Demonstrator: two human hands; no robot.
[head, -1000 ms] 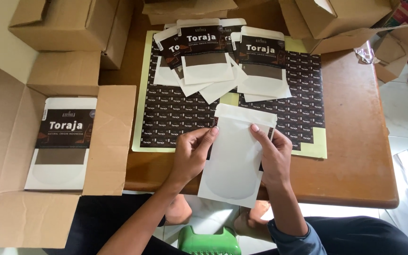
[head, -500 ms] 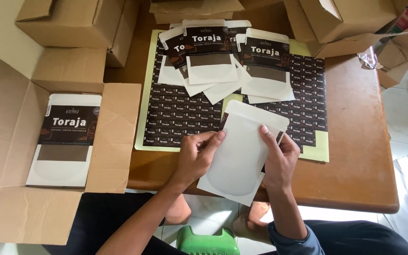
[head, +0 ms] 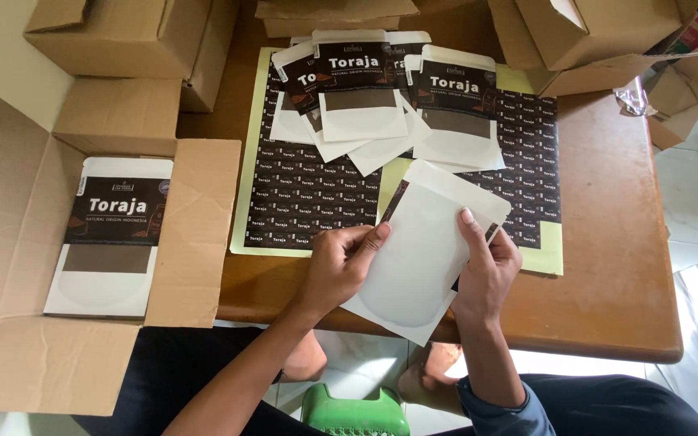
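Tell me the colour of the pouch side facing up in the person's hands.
Plain white, label-free, as seen in the head view: the pouch sits between left hand and right hand.

Head camera looks steeply down, close above table (head: 607, 266).

Two bare hands, the left hand (head: 341, 270) and right hand (head: 485, 270), share one blank white flat paper pouch (head: 414, 266) between their fingers. Beyond the fingertips lies one sheet of small dark rectangular stickers (head: 317, 194), and on it a fanned pile of perhaps five white pouches with dark labels (head: 365, 97); overlap hides the exact count. Left of the left fingers, one open brown cardboard box (head: 195, 234) holds one visible labelled pouch (head: 115, 242).
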